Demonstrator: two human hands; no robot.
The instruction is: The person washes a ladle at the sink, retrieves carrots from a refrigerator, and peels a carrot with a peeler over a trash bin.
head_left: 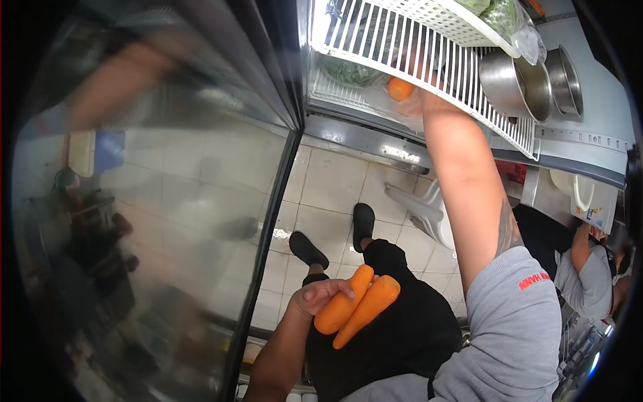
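Note:
My left hand (325,295) is closed around two carrots, held in front of my dark trousers. The shorter, thicker carrot (341,307) lies under my fingers, and a longer tapered carrot (368,312) rests beside it. My right arm stretches into a fridge, beneath a white wire shelf (462,94). Through the bars my right hand (420,63) shows only in part; its fingers are hidden. Close to it, the end of another orange carrot (400,88) shows in a clear plastic bag (388,100).
At left stands the open glass fridge door (187,201). Metal pots (512,80) and a white basket (469,20) with bagged greens sit on the shelf. Leafy greens (348,70) lie lower down. A white plastic stool (425,208) stands on the tiles. Another person (589,275) is at right.

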